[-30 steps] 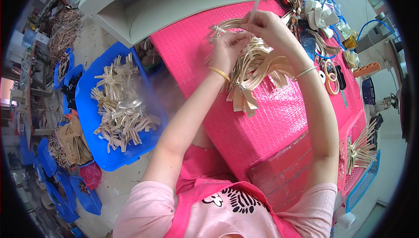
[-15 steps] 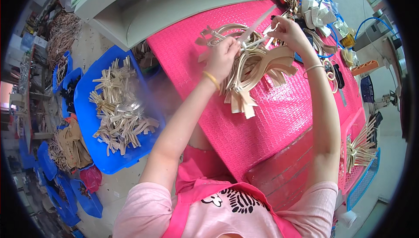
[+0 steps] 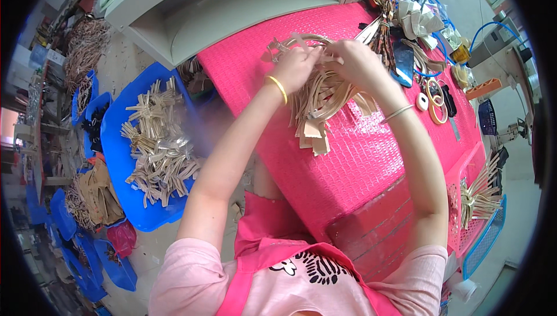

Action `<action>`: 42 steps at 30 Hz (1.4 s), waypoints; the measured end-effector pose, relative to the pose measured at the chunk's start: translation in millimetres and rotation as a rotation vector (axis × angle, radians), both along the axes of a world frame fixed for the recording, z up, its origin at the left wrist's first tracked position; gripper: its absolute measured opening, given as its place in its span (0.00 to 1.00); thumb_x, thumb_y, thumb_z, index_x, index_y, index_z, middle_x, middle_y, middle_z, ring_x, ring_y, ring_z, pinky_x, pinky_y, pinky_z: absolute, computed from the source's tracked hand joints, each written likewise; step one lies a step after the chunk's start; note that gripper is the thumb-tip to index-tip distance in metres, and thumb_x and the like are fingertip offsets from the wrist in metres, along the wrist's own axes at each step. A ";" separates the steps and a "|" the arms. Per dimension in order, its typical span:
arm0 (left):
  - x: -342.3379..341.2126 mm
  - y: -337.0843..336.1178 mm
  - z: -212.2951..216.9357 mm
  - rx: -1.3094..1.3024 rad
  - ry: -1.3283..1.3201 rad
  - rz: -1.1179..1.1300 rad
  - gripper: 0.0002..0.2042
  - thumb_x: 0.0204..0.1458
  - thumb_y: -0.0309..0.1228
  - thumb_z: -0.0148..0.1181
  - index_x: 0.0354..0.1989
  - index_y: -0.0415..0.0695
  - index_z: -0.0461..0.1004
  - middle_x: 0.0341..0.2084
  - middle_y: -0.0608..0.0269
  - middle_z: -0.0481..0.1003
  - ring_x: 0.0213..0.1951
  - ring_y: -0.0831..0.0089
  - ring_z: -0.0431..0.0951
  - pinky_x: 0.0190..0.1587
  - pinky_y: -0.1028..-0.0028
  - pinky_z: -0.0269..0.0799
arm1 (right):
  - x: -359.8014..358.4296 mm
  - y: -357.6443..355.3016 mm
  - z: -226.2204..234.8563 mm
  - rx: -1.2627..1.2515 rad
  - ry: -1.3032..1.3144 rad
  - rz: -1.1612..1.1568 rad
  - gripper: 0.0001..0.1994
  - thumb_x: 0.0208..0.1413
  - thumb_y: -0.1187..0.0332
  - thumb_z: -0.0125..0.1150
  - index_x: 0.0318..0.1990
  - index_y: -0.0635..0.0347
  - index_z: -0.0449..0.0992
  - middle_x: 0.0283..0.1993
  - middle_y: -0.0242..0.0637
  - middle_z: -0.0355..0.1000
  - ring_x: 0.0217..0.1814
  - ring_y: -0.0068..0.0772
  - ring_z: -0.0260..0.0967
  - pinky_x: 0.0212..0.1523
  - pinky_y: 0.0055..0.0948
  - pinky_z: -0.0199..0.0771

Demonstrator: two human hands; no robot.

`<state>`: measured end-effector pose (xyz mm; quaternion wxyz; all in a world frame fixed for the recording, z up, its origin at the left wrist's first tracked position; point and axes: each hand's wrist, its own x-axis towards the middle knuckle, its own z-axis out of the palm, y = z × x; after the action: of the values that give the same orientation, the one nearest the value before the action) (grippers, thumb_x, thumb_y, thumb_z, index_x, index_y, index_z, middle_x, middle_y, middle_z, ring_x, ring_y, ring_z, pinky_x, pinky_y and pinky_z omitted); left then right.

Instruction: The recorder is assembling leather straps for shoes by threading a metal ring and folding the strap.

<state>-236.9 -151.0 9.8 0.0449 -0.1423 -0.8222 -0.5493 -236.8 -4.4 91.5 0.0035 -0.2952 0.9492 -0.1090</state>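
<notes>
A bundle of beige leather-like straps [image 3: 316, 104] lies on the pink table cover [image 3: 360, 159], its strap ends fanned toward me. Both hands are at the bundle's upper part. My left hand [image 3: 297, 68], with a yellow bangle at the wrist, is closed in a pinch near a pale translucent strip [image 3: 299, 40] that sticks up past the fingers. Close beside it, my right hand [image 3: 357, 64] has its fingers bent and pressed together over the straps. The back of that hand hides what its fingertips hold.
A blue bin [image 3: 119, 171] of strap bundles stands at left. Along the back runs a grey-white open cabinet [image 3: 249, 14]. A phone [image 3: 402, 64], tape rolls [image 3: 438, 101] and white pieces [image 3: 420, 14] lie at right. A pink basket [image 3: 458, 200] hangs near the table's right edge.
My right hand has come down and left, from holding the strip drawn out to right beside my left hand. Less of the strip shows. The bundle's straps have shifted and sit closer together.
</notes>
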 end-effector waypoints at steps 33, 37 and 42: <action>6.8 -3.3 -10.4 -0.154 0.691 0.375 0.02 0.41 0.25 0.57 0.23 0.42 0.70 0.19 0.58 0.69 0.21 0.64 0.71 0.23 0.71 0.65 | -29.1 -6.0 -29.9 -0.483 -0.179 -0.048 0.09 0.40 0.72 0.56 0.32 0.65 0.72 0.26 0.43 0.71 0.27 0.36 0.71 0.29 0.28 0.71; 25.0 -4.9 -21.6 -0.164 0.509 0.430 0.04 0.41 0.28 0.56 0.21 0.43 0.68 0.19 0.59 0.69 0.23 0.61 0.71 0.23 0.67 0.65 | -41.8 -0.9 -37.1 -0.224 0.339 0.000 0.04 0.38 0.74 0.52 0.24 0.65 0.68 0.21 0.48 0.67 0.28 0.51 0.67 0.30 0.42 0.67; 29.0 -9.4 -34.3 -0.195 0.446 0.456 0.03 0.41 0.27 0.55 0.21 0.43 0.67 0.18 0.59 0.70 0.23 0.60 0.71 0.24 0.66 0.64 | -47.5 -0.9 -46.5 -0.129 0.282 -0.027 0.05 0.39 0.73 0.51 0.27 0.63 0.68 0.22 0.49 0.67 0.28 0.50 0.67 0.30 0.43 0.68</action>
<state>-207.8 -160.4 -24.5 0.3319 -0.0749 -0.8514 -0.3993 -284.3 -5.2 44.9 -0.1502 -0.2944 0.9352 -0.1274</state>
